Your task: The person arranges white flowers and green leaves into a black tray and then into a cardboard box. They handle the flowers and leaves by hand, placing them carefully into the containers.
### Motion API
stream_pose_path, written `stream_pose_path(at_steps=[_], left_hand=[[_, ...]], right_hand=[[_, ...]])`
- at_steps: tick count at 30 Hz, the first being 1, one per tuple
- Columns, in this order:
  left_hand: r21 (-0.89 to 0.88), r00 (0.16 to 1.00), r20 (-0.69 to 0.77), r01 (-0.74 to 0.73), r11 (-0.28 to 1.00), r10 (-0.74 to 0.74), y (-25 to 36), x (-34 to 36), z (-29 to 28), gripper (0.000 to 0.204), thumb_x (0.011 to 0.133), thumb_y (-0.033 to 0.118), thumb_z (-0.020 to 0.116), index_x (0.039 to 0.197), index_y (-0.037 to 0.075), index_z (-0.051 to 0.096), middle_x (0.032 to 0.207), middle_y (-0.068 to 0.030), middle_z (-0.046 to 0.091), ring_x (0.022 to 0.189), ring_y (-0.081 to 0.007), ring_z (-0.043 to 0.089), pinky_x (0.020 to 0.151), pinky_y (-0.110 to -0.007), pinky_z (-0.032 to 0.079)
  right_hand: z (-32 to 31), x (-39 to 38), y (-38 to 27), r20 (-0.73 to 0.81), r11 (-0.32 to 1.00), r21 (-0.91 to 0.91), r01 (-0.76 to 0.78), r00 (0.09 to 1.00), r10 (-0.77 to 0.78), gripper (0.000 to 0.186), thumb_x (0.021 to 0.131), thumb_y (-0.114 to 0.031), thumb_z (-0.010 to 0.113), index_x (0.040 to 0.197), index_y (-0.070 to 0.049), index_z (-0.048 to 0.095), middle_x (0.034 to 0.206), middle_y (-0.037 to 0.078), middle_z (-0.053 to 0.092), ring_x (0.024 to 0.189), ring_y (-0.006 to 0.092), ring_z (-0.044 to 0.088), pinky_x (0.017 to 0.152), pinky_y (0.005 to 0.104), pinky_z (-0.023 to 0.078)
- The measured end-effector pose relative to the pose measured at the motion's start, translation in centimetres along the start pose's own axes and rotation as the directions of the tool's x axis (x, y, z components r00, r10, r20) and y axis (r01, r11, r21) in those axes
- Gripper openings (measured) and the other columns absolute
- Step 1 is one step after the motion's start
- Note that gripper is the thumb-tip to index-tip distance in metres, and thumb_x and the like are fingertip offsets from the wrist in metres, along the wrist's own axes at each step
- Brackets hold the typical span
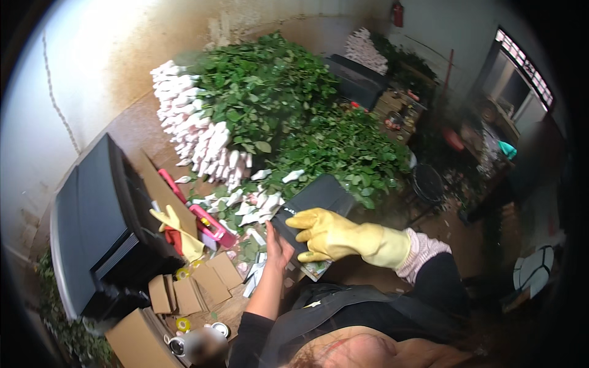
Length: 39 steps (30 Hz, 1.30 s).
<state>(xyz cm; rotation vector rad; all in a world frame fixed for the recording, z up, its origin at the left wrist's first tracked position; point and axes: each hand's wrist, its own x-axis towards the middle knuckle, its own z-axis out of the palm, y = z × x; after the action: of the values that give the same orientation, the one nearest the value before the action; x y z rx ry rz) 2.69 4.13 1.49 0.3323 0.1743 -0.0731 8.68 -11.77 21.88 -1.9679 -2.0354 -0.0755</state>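
My left hand (277,248), bare, grips the left edge of a black flat object (313,195) with its fingers. My right hand (325,239), in a yellow rubber glove, lies over the object's lower part, its fingers bent and spread apart on the surface. Just left of the object are loose white-wrapped flower heads (254,208) with leaves, and a pink tool (211,227) lies on the work table beside an empty yellow glove (191,245). Cardboard pieces (221,270) and yellow tape rolls (183,324) are spread nearer me.
A large black case (92,221) stands at left. Bundles of leafy stems (257,92) with white-wrapped heads (184,122) pile up ahead. Right of the table are a black stool (428,184) and a cluttered area by a window (521,67). More stems and a dark bin (353,80) are behind.
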Motion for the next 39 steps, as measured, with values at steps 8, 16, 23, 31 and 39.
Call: stream_pose_path(at_steps=[8,16,23,31,39], left_hand=[[0.054,0.989,0.138,-0.059,0.997,0.051,0.5,-0.2,6.1,0.096,0.091,0.083,0.034,0.149,0.006,0.044,0.146,-0.0139,0.053,0.132,-0.0307,0.052,0.114,-0.049,0.039],[0.387,0.962,-0.008,0.256,0.886,-0.274,-11.5,-1.3,15.2,0.081,0.097,0.074,0.04,0.154,0.017,0.034,0.158,-0.0073,0.034,0.141,-0.0249,0.042,0.114,-0.044,0.04],[0.847,0.944,0.229,-0.072,0.527,-0.239,-24.7,-5.1,16.8,0.093,0.098,0.032,0.068,0.162,0.004,0.005,0.162,-0.0212,0.02,0.149,-0.0292,0.025,0.121,-0.038,0.023],[0.831,0.769,0.544,-0.436,0.346,-0.335,-31.3,-9.8,27.6,0.091,0.102,0.037,0.059,0.161,0.002,-0.001,0.16,-0.0332,0.014,0.152,-0.045,0.008,0.123,-0.051,0.007],[0.809,0.593,0.542,-0.178,0.559,-0.595,-34.3,-10.7,25.1,0.096,0.105,0.035,0.056,0.159,0.007,-0.018,0.165,-0.0181,-0.005,0.153,-0.0275,0.001,0.122,-0.041,0.006]], right_hand=[[2.1,-17.3,-6.7,-0.211,0.178,0.927,-0.329,-0.069,0.975,0.058,0.104,-0.048,0.051,0.141,-0.003,0.049,0.149,0.018,0.048,0.134,0.032,0.052,0.115,0.0433,0.042],[3.7,-27.6,-8.2,0.348,-0.399,0.706,0.585,0.204,0.915,0.061,0.104,-0.051,0.049,0.142,-0.003,0.051,0.145,0.018,0.052,0.134,0.0276,0.051,0.111,0.0426,0.046],[1.2,-40.3,-11.5,0.343,-0.331,0.813,0.479,0.065,0.937,0.059,0.104,-0.05,0.049,0.141,-0.003,0.051,0.144,0.018,0.053,0.132,0.0272,0.052,0.109,0.0423,0.046],[-2.4,-53.8,-16.0,0.268,-0.215,0.902,0.375,-0.095,0.959,0.058,0.105,-0.049,0.048,0.141,-0.003,0.052,0.142,0.018,0.055,0.13,0.0268,0.053,0.108,0.0421,0.047],[-3.2,-56.3,-19.2,0.235,-0.162,0.926,0.342,-0.185,0.954,0.057,0.105,-0.048,0.048,0.14,-0.003,0.052,0.14,0.018,0.056,0.127,0.0264,0.054,0.106,0.0418,0.048]])
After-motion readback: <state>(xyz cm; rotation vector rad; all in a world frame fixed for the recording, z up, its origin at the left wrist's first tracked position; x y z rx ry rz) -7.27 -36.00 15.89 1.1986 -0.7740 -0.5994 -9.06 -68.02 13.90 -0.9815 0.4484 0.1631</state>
